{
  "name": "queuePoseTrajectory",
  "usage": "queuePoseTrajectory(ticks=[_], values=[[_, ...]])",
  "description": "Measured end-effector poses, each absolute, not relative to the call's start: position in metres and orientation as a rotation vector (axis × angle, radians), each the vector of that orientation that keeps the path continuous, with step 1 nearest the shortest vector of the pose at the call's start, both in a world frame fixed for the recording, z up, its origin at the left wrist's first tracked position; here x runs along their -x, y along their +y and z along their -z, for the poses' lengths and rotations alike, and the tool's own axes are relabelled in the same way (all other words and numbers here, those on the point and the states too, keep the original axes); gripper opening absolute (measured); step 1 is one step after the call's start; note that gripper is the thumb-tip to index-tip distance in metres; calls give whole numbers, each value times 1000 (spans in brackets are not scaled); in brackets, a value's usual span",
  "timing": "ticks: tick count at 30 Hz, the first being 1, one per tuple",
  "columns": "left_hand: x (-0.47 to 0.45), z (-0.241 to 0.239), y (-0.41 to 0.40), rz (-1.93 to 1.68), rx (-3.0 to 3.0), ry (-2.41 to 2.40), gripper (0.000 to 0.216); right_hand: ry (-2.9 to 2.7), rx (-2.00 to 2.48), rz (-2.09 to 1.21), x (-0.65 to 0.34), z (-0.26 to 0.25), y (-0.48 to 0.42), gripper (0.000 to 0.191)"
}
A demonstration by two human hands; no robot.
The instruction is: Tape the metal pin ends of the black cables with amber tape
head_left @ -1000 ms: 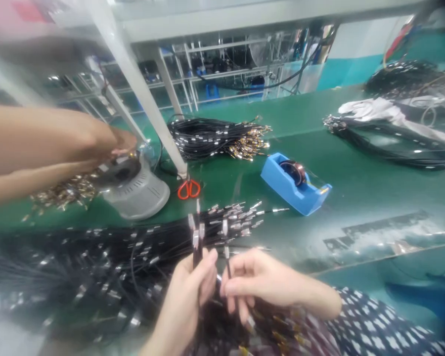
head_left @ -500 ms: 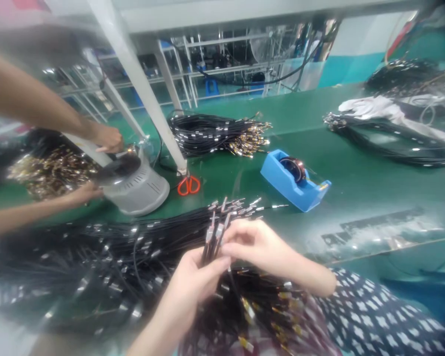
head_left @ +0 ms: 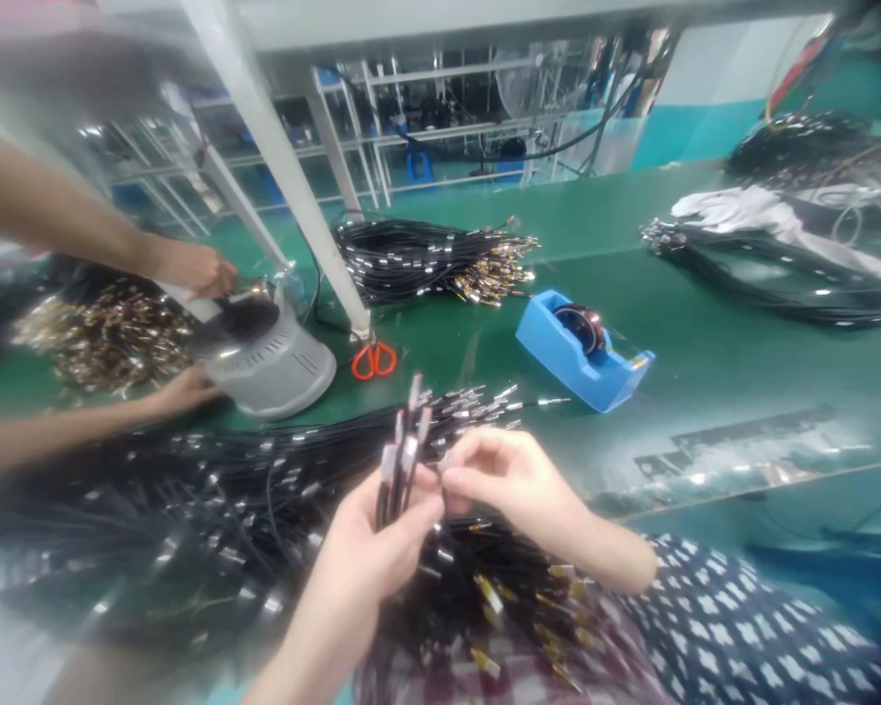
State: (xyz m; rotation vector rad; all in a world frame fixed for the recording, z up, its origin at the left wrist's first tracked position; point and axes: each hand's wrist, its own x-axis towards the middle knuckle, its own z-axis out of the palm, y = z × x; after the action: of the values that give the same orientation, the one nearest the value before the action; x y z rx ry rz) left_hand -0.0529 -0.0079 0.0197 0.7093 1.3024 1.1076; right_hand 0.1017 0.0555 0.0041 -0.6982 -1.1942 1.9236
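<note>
My left hand [head_left: 367, 543] is closed around a few black cables [head_left: 396, 480], whose silver-tipped ends stick up above the fingers. Just to its right, my right hand [head_left: 518, 480] pinches with thumb and forefinger close to the left fingertips. Whatever lies in that pinch is too small and blurred to name. Behind both hands a large heap of black cables [head_left: 323, 450] stretches across the bench, silver ends toward the right. Below the hands, more cable ends with yellow-gold tips [head_left: 490, 594] lie near my lap.
A blue tape dispenser [head_left: 569, 362] stands right of centre, and red-handled scissors [head_left: 374, 361] lie by a white post [head_left: 286, 166]. Another person's hands [head_left: 191, 269] work at a grey machine [head_left: 271, 367] on the left. Cable bundles [head_left: 411, 259] rest farther back.
My left hand with the cables has shifted slightly left, and the held ends now stand apart from my right hand. The other person's lower hand has moved right, against the grey machine.
</note>
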Motion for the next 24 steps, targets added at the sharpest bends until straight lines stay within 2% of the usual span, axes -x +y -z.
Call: queuePoseTrajectory(ticks=[7,13,18,22,24], values=[[55,-14,-7,-1136,-649,1306,27,-1394,804,-1757,-103,-3,82,26],[57,-17,-6,-1157,-585,1328,27,-2040,1098,-1117,-78,2,155,22],[58,-15,-13,-1248,-462,1404,31,-2245,1151,-905,-9,8,207,15],[56,-18,-16,-1286,-391,1409,28,-2363,1275,-849,48,9,217,32],[53,-21,-17,-1310,-372,1396,25,-2379,1348,-839,63,9,219,33]])
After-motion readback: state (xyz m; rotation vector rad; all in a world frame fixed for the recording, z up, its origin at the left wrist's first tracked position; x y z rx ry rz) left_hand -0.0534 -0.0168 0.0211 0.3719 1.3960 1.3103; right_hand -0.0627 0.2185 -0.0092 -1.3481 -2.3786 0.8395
